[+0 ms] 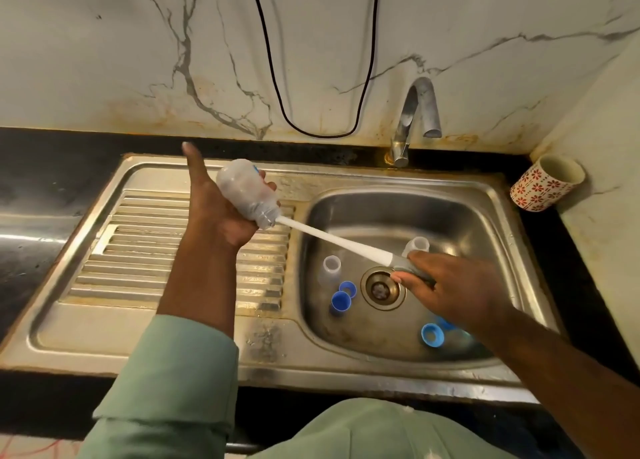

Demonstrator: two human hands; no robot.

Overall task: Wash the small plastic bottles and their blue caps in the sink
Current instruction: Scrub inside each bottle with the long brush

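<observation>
Left hand (221, 212) grips bottle (247, 195) over the drainboard — right hand (446, 285) holds brush handle (332, 240), brush end inside bottle

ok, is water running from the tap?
No, the faucet spout shows no stream, and the sink basin beneath it looks undisturbed.

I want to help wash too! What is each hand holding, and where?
The left hand grips a small plastic bottle round its body. The right hand holds the bottle brush by its grey handle end.
</observation>
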